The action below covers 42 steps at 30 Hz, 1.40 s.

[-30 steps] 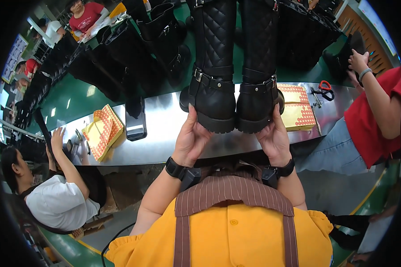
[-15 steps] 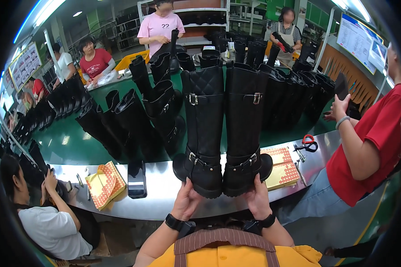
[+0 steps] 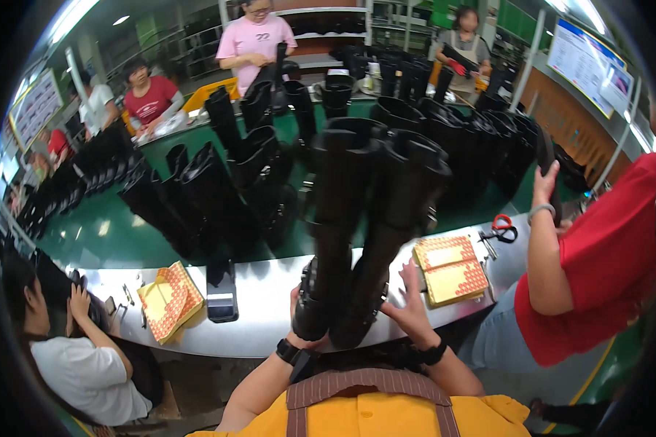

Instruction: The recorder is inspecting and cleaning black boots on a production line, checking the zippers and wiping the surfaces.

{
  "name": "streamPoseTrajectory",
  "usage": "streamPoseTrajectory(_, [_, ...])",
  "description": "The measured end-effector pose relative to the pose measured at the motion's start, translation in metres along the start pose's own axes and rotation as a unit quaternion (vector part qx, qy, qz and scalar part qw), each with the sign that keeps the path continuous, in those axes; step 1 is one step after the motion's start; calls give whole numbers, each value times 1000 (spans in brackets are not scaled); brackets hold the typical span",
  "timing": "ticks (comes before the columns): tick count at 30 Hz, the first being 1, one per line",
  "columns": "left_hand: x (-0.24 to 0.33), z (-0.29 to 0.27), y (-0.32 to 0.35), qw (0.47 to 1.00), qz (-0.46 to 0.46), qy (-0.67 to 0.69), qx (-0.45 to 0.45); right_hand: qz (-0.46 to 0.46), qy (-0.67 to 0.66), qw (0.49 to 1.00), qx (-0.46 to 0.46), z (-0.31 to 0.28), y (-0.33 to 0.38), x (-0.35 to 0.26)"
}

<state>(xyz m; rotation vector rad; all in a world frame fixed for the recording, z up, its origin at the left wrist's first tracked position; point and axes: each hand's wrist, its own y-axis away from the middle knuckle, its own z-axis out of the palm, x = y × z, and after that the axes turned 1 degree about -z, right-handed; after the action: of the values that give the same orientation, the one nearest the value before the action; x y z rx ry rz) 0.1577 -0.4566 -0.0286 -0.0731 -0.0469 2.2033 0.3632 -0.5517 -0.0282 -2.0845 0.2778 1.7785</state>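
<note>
A pair of tall black boots stands upright before me, the left boot [image 3: 334,211] and the right boot [image 3: 393,218] leaning together, their tops smeared by motion. My left hand [image 3: 299,339] grips the left boot low at its outer side; most of its fingers are hidden behind the boot. Beside the lower part of the right boot, my right hand [image 3: 414,313] is open, with the fingers spread. Its thumb points toward that boot, and whether it touches cannot be made out. Small metal buckles glint on the boots' sides.
The metal table edge [image 3: 262,306] carries a black phone [image 3: 221,293], yellow patterned paper stacks [image 3: 169,302] [image 3: 452,269] and red-and-black scissors [image 3: 504,229]. Many black boots [image 3: 211,189] crowd the green conveyor [image 3: 146,244]. Co-workers sit close at left [image 3: 87,371] and right [image 3: 590,269].
The boots have turned from showing their heels side by side and now lean together. My right hand has let go and spread its fingers. The right co-worker has leaned closer.
</note>
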Motion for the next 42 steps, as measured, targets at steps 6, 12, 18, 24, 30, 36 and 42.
streamPoseTrajectory(6, [9, 34, -5, 798, 99, -573, 157, -221, 33, 974, -22, -73, -46, -81])
streamPoseTrajectory(12, [55, -19, 10, 979, -147, -67, 128, -316, -52, 941, -110, -51, -86, -173])
streamPoseTrajectory(18, [58, -26, 9, 946, -129, -206, 217, -415, 37, 842, -342, -40, -108, -211])
streamPoseTrajectory(24, [55, -86, -3, 942, -114, -268, 166, -165, -10, 925, -343, -25, -111, -232])
streamPoseTrajectory(30, [41, -22, -1, 953, -137, -230, 143, -145, 21, 965, -217, -8, -114, -239])
streamPoseTrajectory(36, [57, 10, 4, 916, 22, -360, 174, -203, 36, 975, -85, -6, -120, -249])
streamPoseTrajectory(42, [70, 76, -6, 652, 345, -675, -9, -175, 104, 976, -84, 16, -119, -204])
